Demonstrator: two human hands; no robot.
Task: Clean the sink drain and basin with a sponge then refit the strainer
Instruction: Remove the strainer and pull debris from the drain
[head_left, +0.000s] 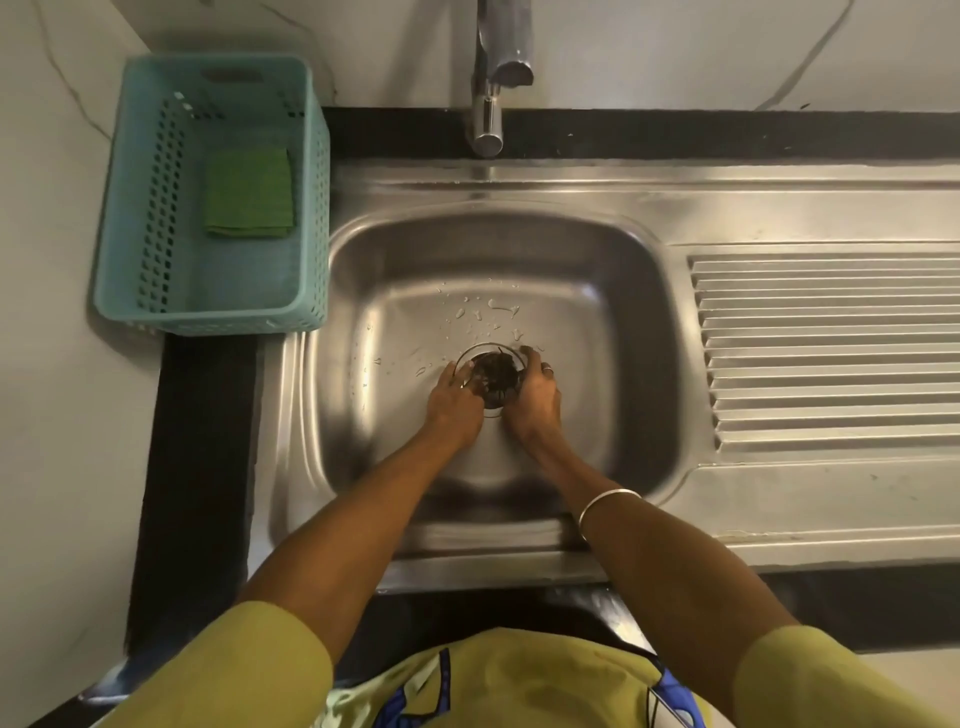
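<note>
Two hands are reached down to the strainer (491, 375) at the basin (597, 312) floor: left hand (453, 397) and right hand (537, 392) curled around its rim from either side, fingers gripping it, forearms extended.

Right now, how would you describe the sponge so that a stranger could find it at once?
Start at the stainless steel sink basin. To its left stands a turquoise perforated plastic basket. The flat green rectangular sponge lies inside it, the only thing there and the only green one.
</note>
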